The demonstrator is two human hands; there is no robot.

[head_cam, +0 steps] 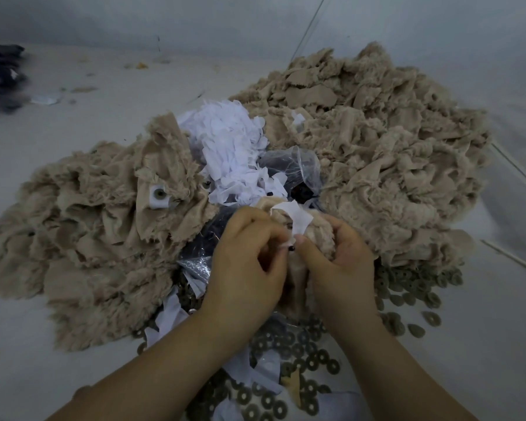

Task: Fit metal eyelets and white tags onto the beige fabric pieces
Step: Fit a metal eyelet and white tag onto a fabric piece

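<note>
My right hand (339, 262) grips a beige fabric piece (319, 238) with a white tag (298, 218) lying over its top. My left hand (246, 259) pinches the tag's lower edge together with a small dark eyelet part (291, 248) between the two hands. To the left a fitted piece shows a metal eyelet on a white tag (160, 196). Loose white tags (228, 147) are heaped behind my hands. Several ring-shaped eyelets (301, 350) lie scattered below my wrists.
A large heap of beige fabric (377, 141) fills the right side and another heap (97, 232) the left. Clear plastic bags (295, 165) with dark parts lie in the middle. Dark cloth (0, 77) sits far left. Thin sticks (516, 262) lie at right.
</note>
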